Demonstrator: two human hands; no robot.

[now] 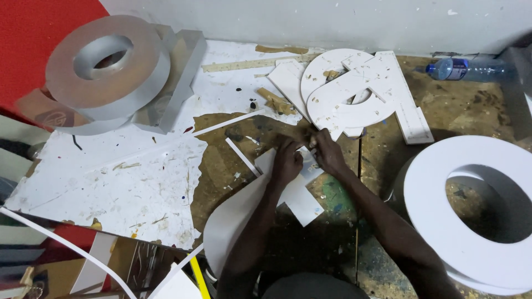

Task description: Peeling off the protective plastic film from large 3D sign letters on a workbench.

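My left hand [286,161] and my right hand [328,153] meet at the middle of a wooden worktable, fingers closed on a small white piece [306,156] held between them. Under the hands lie flat white cut-out pieces [302,202] and a curved white strip [233,221] that bends toward me. What exactly the fingers pinch is partly hidden by the hands.
A silver ring-shaped letter [108,66] sits at the back left. White flat letter shapes [360,88] lie behind the hands. A large white ring letter [476,210] stands at right. A plastic water bottle [463,69] lies by the wall. A paint-stained white sheet [122,182] covers the left.
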